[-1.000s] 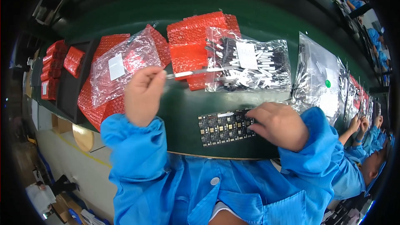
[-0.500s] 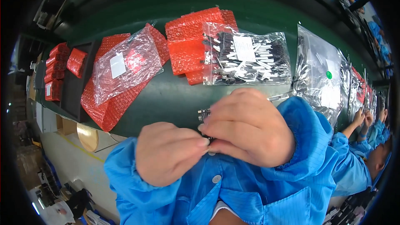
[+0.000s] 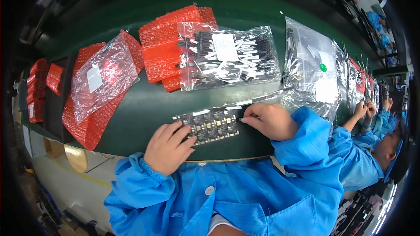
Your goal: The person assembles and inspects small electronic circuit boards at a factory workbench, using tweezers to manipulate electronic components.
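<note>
A black circuit board panel (image 3: pixel 213 126) with rows of gold pads and small parts lies on the green table in front of me. My left hand (image 3: pixel 169 147) rests at its left end, fingers spread and touching the board. Just off the panel's right end is my right hand (image 3: pixel 272 121), thumb and forefinger pinched together. A tiny dark bit shows at those fingertips, too small to name. Thin black-and-white strips (image 3: pixel 245 102) lie behind the board, reaching toward the bag on the right.
Behind the board is a clear bag (image 3: pixel 258 71) of black-and-white pieces, partly over red bubble wrap (image 3: pixel 162 63). Another filled bag (image 3: pixel 306 57) stands right. At left are an emptied-looking clear bag (image 3: pixel 85 94), a black tray (image 3: pixel 56 109) and red wrapped packs (image 3: pixel 37 85). A co-worker (image 3: pixel 356 157) sits right.
Before, both hands were together near my chest, largely covering the board. Now they are apart, the board shows flat on the table, and the left hand's fingers have spread. The view has shifted rightward.
</note>
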`<state>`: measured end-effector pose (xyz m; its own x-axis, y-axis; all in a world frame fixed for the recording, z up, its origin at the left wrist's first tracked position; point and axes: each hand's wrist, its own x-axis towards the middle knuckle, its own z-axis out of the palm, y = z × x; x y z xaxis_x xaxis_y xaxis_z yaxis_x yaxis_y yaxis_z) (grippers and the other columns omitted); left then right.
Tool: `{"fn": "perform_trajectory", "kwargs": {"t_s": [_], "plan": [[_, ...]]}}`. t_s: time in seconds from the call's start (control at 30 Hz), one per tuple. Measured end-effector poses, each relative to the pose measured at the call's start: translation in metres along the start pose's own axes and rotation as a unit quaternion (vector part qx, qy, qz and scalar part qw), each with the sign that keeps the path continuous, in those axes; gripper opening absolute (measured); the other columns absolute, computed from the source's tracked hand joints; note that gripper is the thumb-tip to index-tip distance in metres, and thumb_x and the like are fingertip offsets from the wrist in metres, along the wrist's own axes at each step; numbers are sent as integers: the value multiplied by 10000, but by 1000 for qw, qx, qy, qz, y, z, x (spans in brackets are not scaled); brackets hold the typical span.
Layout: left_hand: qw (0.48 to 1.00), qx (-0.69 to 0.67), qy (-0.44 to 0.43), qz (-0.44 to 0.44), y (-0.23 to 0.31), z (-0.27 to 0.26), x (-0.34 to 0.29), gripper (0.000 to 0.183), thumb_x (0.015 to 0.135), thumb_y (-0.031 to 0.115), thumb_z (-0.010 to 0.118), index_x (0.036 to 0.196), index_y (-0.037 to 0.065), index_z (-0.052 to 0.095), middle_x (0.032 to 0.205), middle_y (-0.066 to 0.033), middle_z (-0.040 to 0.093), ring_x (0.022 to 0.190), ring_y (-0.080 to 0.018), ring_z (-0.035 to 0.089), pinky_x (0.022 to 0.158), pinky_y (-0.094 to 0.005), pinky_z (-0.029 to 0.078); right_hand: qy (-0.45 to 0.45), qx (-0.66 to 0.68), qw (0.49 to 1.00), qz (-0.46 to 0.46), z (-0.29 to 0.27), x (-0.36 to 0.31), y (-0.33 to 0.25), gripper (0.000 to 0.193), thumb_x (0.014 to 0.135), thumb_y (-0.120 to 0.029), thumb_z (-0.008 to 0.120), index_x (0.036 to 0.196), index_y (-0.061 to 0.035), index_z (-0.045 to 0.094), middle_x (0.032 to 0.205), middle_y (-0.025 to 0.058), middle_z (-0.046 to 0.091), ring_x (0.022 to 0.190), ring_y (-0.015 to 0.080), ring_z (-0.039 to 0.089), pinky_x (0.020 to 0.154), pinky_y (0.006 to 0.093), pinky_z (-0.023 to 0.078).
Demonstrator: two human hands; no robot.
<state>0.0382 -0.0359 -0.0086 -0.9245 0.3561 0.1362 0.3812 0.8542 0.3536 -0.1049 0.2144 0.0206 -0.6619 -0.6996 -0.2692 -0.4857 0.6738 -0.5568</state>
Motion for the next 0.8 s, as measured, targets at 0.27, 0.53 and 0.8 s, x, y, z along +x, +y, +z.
{"fn": "perform_trajectory", "kwargs": {"t_s": [0.27, 0.53, 0.8], "plan": [[998, -49, 40, 26, 21, 7, 32, 359, 619, 128, 704, 955, 55, 603, 1086, -105, 551, 1056, -283, 501, 902, -426, 412, -46, 60, 997, 28, 18, 15, -1, 174, 812, -256, 590, 833, -85, 620, 764, 114, 627, 733, 293, 610, 658, 389, 475], [995, -68, 62, 35, 24, 33, 51, 383, 646, 179, 713, 993, 59, 604, 1070, -84, 555, 1036, -254, 506, 901, -405, 402, -17, 37, 999, -11, 27, 21, 1, 165, 793, -251, 599, 788, -90, 632, 703, 104, 627, 671, 284, 616, 603, 381, 482], [995, -74, 55, 27, 24, 32, 52, 363, 642, 182, 711, 971, 61, 618, 1055, -74, 563, 1030, -247, 508, 899, -400, 401, -5, 25, 1000, -15, 32, 21, 0, 124, 754, -206, 607, 734, -87, 635, 687, 101, 625, 638, 278, 614, 587, 373, 485]]}}
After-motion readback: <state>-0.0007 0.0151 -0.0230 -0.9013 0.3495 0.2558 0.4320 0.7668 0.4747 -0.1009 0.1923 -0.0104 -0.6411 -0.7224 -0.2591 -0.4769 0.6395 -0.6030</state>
